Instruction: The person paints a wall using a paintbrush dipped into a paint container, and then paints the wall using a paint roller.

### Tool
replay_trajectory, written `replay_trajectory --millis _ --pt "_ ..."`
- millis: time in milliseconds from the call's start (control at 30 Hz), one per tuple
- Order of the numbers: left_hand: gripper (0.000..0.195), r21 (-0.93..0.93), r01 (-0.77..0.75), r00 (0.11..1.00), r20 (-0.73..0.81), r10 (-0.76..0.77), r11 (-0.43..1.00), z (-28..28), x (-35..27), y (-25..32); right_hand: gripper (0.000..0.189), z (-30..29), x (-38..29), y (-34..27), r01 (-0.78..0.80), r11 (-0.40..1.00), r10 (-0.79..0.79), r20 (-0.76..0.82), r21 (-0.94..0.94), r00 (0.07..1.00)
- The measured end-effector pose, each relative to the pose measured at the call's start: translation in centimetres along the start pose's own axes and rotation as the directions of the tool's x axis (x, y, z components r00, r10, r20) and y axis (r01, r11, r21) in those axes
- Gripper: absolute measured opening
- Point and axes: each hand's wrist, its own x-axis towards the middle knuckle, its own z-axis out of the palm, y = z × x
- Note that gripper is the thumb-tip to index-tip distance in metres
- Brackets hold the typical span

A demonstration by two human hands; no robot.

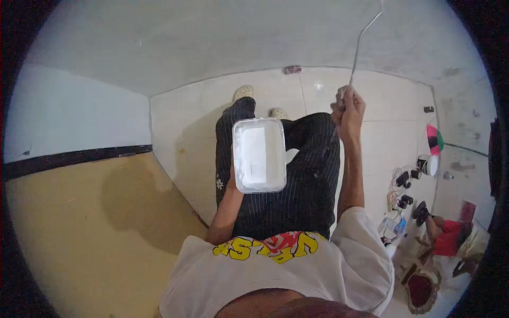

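Observation:
A clear rectangular plastic container [275, 153] with a white substance inside is held in front of my lap. My left hand [232, 181] supports it from the left and below; most of that hand is hidden behind the container. To the right, my right hand [349, 113] is closed around a thin bent metal rod [356, 51], like the frame of a paint roller. The rod rises from my fist towards the grey-white wall [199, 39], and its far end runs out of the top of the view.
A dark red block [292, 70] lies at the wall's foot. Along the right stand a small white bucket [428, 165], tangled cables [395, 187] and a pink-and-green object [434, 140]. A person in red [446, 238] is at lower right. A tan panel [79, 238] fills the left.

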Motion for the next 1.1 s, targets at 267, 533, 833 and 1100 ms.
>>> replay_trajectory --millis 267,533,833,1100 --pt "0.060 -0.053 0.110 0.993 -0.040 -0.112 0.992 -0.8 2.0 0.1 0.037 -1.4 4.0 -3.9 0.295 0.955 -0.295 -0.004 -0.041 0.955" --pt "0.072 -0.044 0.174 0.968 0.190 -0.163 0.984 8.1 2.5 -0.1 0.037 -0.9 2.4 -1.0 0.312 0.945 -0.308 -0.047 0.097 0.950" --pt "0.072 -0.053 0.156 0.945 0.297 -0.134 0.986 10.2 3.6 -0.2 0.036 -2.1 -0.9 2.9 0.220 0.973 -0.222 -0.023 -0.074 0.975" --pt "0.072 -0.054 0.171 0.942 0.302 -0.147 0.984 8.5 3.5 0.6 0.032 -1.6 -2.4 4.5 0.082 0.996 -0.082 0.014 0.030 0.997"
